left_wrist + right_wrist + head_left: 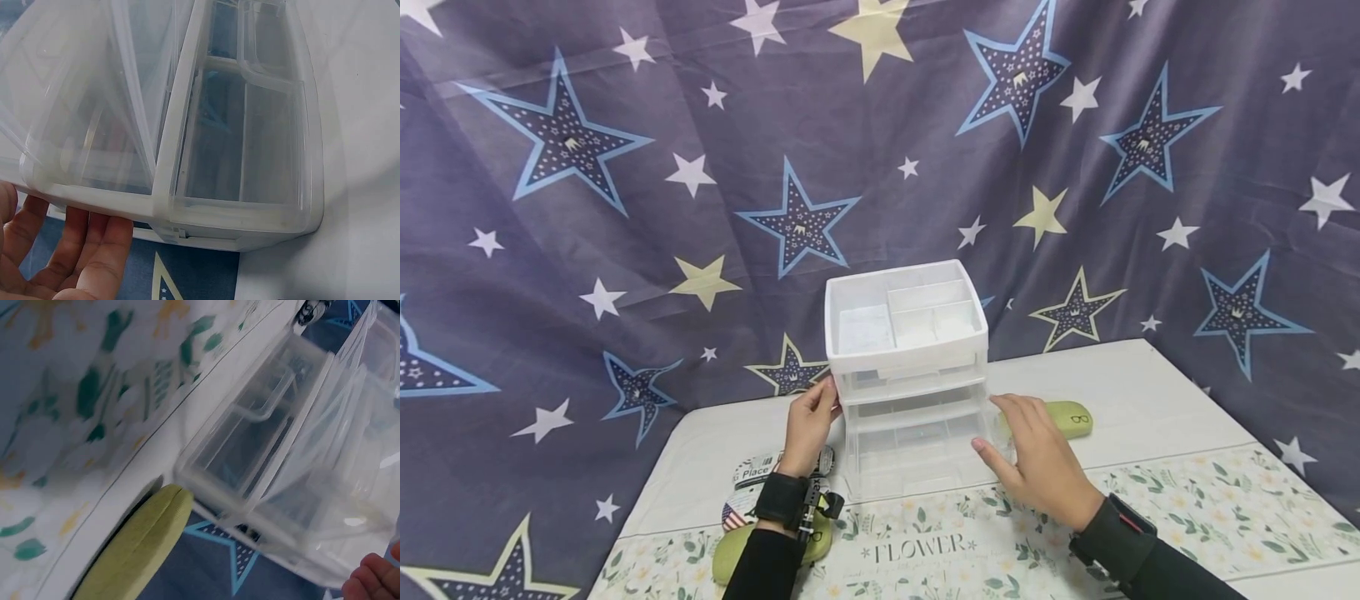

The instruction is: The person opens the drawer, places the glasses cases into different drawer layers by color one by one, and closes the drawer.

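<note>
A white-framed plastic drawer unit (910,392) with clear drawers stands upright on the table, its open top tray split into compartments. My left hand (810,421) holds the unit's left side near the top tray; in the left wrist view its bent fingers (106,256) meet the white frame edge. Beside the right side is my right hand (1037,458), its fingers spread and the thumb before the lower drawers. Only some of its fingertips (372,578) show in the right wrist view, close to the clear plastic. Whether they touch it I cannot tell.
A green glasses case (1070,419) lies right of the unit, and another green case (733,554) lies under my left forearm. Next to that sits a round printed package (752,483), partly hidden. A flowered mat (1210,500) covers the table front; a starry curtain (880,125) hangs behind.
</note>
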Demonstrator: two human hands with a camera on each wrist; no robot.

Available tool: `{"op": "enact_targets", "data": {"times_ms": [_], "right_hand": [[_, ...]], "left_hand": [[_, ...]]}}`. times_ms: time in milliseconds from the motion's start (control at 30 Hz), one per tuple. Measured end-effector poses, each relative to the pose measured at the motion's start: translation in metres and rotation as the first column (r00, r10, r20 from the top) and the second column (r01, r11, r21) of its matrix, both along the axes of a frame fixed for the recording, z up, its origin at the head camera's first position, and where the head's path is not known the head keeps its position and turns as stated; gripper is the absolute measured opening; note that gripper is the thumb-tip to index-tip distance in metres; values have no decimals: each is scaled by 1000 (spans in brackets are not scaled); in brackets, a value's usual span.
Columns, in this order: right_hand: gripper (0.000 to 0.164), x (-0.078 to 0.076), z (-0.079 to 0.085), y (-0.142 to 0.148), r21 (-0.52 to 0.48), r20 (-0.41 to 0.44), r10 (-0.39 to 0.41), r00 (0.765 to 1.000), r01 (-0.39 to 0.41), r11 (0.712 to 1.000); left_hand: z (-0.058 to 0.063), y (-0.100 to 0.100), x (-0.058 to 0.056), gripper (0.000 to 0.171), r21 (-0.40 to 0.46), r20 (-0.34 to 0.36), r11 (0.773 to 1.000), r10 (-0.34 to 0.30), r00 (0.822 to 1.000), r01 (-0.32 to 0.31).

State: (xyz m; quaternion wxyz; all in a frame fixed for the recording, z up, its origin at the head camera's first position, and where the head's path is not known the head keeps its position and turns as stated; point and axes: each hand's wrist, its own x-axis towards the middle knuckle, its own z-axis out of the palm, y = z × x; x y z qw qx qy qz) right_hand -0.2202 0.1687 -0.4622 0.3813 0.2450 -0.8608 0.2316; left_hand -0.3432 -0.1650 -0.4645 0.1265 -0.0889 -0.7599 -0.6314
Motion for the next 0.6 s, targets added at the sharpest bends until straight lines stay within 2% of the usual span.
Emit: {"op": "enact_targets", "data": {"times_ms": [200,367,600], "right_hand": [[65,-5,-5,15,-68,98,-52,994,59,996],[59,-9,-10,27,-135,184,-86,979,112,985],[57,-21,-18,39,-192,297,-148,943,211,958]], "left_hand": [[0,0,0,55,5,4,1000,-6,1000,6],[-1,0,0,52,16,9,1000,-6,1000,6],[-1,0,-1,52,21,-5,1000,-2,1000,2]]}}
